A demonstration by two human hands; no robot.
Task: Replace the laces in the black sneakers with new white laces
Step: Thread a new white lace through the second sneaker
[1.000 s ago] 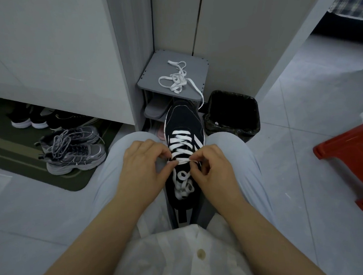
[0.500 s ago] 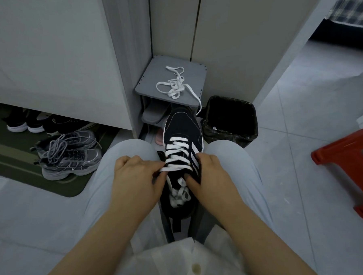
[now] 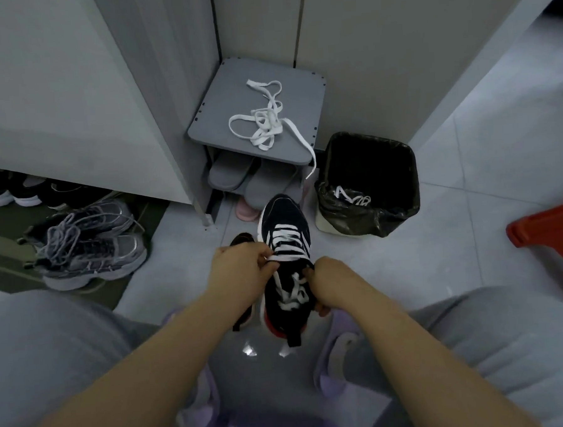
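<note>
With left hand pinching white lace, right hand gripping black sneaker (steadying it), pull snug, keep flat.

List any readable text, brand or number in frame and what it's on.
None readable in this view.
Black sneaker: white lace and stripes only, no legible brand.
Black bin: white marks inside, too blurred to tell if print.
Grey sneakers: no legible label.
</note>
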